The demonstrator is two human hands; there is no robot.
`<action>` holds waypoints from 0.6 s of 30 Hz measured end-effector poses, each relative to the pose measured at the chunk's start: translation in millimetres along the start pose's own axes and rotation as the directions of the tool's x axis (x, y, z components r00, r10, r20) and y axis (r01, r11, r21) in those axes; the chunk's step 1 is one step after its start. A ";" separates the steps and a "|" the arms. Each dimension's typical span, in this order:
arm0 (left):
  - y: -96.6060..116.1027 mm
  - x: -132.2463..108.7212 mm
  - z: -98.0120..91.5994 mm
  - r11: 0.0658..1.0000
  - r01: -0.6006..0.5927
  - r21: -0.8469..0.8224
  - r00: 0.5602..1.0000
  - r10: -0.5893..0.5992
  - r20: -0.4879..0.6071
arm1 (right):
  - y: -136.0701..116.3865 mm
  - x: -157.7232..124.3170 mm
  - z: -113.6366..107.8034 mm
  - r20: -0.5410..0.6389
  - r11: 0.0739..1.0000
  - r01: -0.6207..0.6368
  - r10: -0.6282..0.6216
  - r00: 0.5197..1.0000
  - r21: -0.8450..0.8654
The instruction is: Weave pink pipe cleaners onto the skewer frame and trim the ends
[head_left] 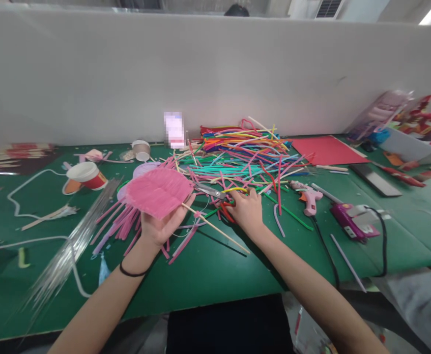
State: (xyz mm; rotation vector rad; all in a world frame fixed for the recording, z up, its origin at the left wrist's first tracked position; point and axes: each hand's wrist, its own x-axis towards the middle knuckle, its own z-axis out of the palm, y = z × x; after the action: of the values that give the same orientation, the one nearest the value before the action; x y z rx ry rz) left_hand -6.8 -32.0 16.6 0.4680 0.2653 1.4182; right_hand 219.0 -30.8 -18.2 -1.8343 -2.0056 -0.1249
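A pink fuzzy leaf-shaped fan (159, 189) with a thin wooden stick (222, 235) lies across my left hand (165, 223), which grips it from below, the fingers mostly hidden behind it. My right hand (245, 209) is closed round a pair of scissors (215, 192) with yellow and red handles. Its blades point left, with the tips near the fan's right edge. A small pink tie wraps the stick close to the fan. Beneath the fan spreads a bundle of pink pipe cleaners (121, 223); a thin pale loop hangs beside the stick.
Behind my hands lies a large heap of coloured pipe cleaners (237, 147). A pink glue gun (311, 196), a purple power strip (351, 223) and red sheets (328, 155) are at right. Paper cups (86, 174) and clear wire-like strands (78, 236) are at left; a blurred-out phone (174, 129) leans at the back.
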 end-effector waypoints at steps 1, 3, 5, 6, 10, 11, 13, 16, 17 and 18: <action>-0.2 0.1 0.3 1.000 0.002 -0.001 1.000 -0.002 -0.005 | 0.6 0.5 0.5 -0.001 1.000 -0.002 0.002 1.000 -0.002; -0.2 0.2 0.3 1.000 0.015 -0.011 1.000 -0.015 -0.022 | 1.4 1.4 0.8 0.003 1.000 -0.003 0.003 1.000 -0.012; 0.4 0.4 -0.5 0.999 0.025 -0.025 0.999 -0.026 -0.043 | 1.8 1.9 0.1 0.020 1.000 0.004 -0.004 1.000 -0.028; 0.7 0.6 -1.1 0.999 0.030 -0.033 0.998 -0.031 -0.051 | 1.9 2.1 -0.5 0.033 0.999 0.011 -0.009 0.999 -0.037; 1.4 1.7 -4.3 0.997 0.042 -0.064 0.996 -0.046 -0.072 | 1.7 2.3 -4.0 0.088 0.996 0.038 -0.031 0.996 -0.075; 1.5 1.9 -4.8 0.997 0.045 -0.070 0.996 -0.050 -0.079 | 1.5 2.3 -4.7 0.099 0.995 0.043 -0.034 0.994 -0.085; 1.4 2.3 -5.3 0.996 0.049 -0.079 0.993 -0.057 -0.099 | 1.0 2.2 -5.7 0.121 0.993 0.049 -0.036 0.992 -0.105; 1.6 2.9 -4.6 0.996 0.040 -0.084 0.990 -0.050 -0.129 | 0.4 1.7 -5.9 0.144 0.989 0.052 -0.031 0.989 -0.140; 1.8 3.3 -4.1 0.996 0.037 -0.084 0.989 -0.048 -0.139 | 0.3 1.6 -5.7 0.150 0.987 0.056 -0.033 0.988 -0.151; 2.1 3.9 -3.6 0.996 0.034 -0.086 0.988 -0.047 -0.148 | 0.3 1.6 -5.4 0.158 0.985 0.063 -0.037 0.987 -0.162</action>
State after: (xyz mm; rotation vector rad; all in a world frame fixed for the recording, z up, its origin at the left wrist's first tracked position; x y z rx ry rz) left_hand -9.8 -27.4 14.8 0.2868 0.3343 1.4210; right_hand 220.6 -31.1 -12.8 -1.9496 -2.2081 -0.1742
